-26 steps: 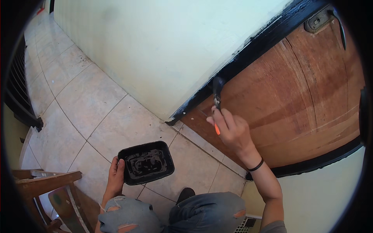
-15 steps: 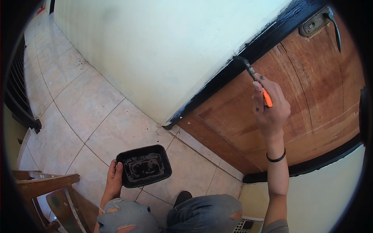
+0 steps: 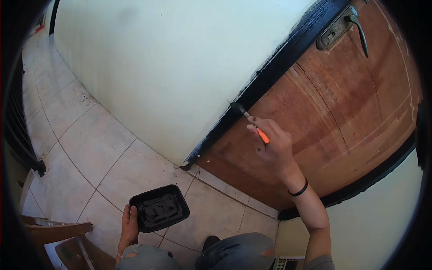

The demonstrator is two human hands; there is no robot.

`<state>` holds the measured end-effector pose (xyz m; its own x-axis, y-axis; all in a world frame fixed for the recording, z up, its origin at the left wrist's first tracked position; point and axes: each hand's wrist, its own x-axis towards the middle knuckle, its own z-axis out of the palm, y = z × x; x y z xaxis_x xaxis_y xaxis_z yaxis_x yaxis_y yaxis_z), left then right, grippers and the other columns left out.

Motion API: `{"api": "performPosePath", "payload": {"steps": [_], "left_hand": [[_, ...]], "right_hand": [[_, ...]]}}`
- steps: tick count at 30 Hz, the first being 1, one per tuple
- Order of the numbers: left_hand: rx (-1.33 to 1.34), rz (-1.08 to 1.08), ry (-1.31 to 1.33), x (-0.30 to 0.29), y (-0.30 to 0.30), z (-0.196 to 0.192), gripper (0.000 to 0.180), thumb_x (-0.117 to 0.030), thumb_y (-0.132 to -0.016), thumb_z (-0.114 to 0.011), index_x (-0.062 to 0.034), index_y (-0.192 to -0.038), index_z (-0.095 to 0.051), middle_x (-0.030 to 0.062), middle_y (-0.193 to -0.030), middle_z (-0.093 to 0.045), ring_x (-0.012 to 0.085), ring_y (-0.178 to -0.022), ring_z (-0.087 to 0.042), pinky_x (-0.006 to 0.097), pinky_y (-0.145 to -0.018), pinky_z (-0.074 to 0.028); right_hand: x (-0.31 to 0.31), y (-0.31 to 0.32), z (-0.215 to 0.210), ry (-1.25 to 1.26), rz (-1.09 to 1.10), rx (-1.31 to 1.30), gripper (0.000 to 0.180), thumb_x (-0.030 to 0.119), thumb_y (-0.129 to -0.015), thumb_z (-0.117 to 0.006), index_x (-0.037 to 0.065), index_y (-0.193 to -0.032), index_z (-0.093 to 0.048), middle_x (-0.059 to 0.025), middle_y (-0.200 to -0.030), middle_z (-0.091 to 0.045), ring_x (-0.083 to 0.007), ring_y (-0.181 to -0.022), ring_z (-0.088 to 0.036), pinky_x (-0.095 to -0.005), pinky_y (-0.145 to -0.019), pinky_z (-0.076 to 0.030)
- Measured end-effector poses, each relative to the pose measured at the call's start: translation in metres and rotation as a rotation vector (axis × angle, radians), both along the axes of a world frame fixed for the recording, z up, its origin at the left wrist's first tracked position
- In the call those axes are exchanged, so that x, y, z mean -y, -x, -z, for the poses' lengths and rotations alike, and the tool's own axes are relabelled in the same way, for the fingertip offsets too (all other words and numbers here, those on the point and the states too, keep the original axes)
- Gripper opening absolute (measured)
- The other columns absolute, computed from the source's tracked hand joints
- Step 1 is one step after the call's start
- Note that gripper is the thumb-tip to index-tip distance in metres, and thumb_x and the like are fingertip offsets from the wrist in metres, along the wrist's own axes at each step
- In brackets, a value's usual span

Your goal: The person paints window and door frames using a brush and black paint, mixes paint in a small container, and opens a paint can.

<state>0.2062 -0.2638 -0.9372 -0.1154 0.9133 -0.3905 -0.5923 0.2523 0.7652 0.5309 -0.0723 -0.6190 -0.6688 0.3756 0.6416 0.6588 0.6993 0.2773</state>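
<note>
My right hand [image 3: 275, 144] is closed round the orange handle of a paintbrush [image 3: 245, 112]. The dark bristles touch the black-painted door frame [image 3: 274, 74] along its edge with the pale wall. Dark paint spots mark my fingers. Low on the left, my left hand [image 3: 129, 222] grips the side of a black rectangular tray [image 3: 182, 211], thumb over the rim. Dark, glossy paint [image 3: 158, 209] covers part of the tray's bottom. Between the two sides of the frame is a brown wooden door [image 3: 315, 103] with cracked, worn veneer.
A metal door handle [image 3: 357, 33] on a lock plate juts out at the upper right. Wooden furniture [image 3: 58, 231] stands at the lower left, near a dark metal grille [image 3: 18, 121]. Light tiles [image 3: 121, 157] cover the floor. The pale wall [image 3: 157, 67] meets them in a curved line.
The brush in my right hand has moved down along the door frame, toward the floor. My left hand still holds the tray, now slightly lower in view. The whole view has shifted a little.
</note>
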Motion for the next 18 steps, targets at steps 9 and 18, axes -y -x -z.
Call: {"api": "performPosePath", "payload": {"steps": [9,18], "left_hand": [[0.07,-0.019,-0.02,-0.002,-0.001,0.0,0.036,-0.037,-0.115,-0.053,-0.0041,-0.129,-0.053,0.0066,-0.115,-0.068,0.0124,-0.099,-0.07,0.03,-0.081,-0.061],[0.052,-0.048,-0.01,0.005,0.003,-0.005,0.036,-0.037,-0.115,-0.054,-0.0044,-0.131,-0.055,0.0061,-0.118,-0.069,0.0121,-0.103,-0.069,0.028,-0.086,-0.059]], "right_hand": [[0.002,0.009,-0.078,-0.527,0.041,0.117,0.021,0.016,-0.098,-0.079,0.0,-0.111,-0.073,-0.0089,-0.093,-0.073,-0.0201,-0.066,-0.068,-0.0307,-0.056,-0.054],[0.022,-0.004,0.114,0.066,0.04,0.192,0.028,0.025,-0.099,-0.077,0.0,-0.111,-0.071,-0.0078,-0.088,-0.066,-0.0203,-0.06,-0.065,-0.0323,-0.054,-0.054]]}}
